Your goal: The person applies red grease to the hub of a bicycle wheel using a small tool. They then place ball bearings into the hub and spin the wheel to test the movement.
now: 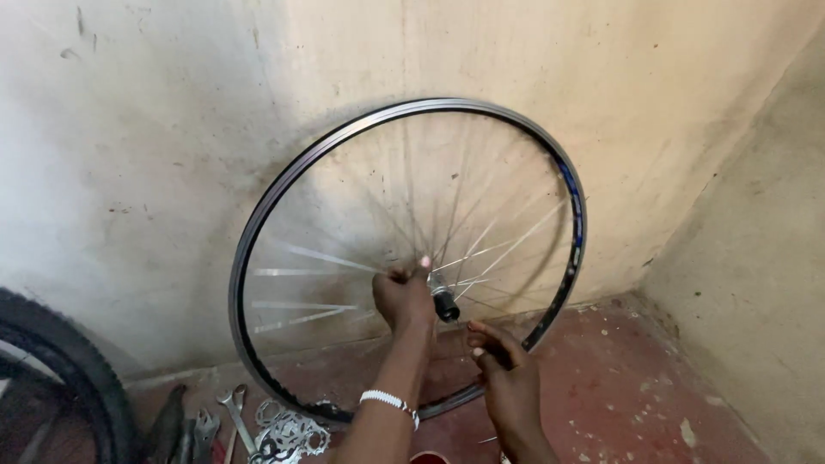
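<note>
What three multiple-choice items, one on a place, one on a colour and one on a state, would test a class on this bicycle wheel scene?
1. Where do the spanners lie?
A. On the floor at lower left
B. Hung on the wall
C. Inside the wheel rim

2. What colour is the floor?
A. Green
B. Red
C. Blue

3. How does the bare wheel stand?
A. Flat on the floor
B. Upright before the wall
C. Fitted with a tyre

Answers:
1 A: they lie beside the sprockets, near the tyred wheel.
2 B: the floor shows red, with pale specks.
3 B: the rim stands on edge before the wall, the left hand at the hub and the right hand just below it.
</note>
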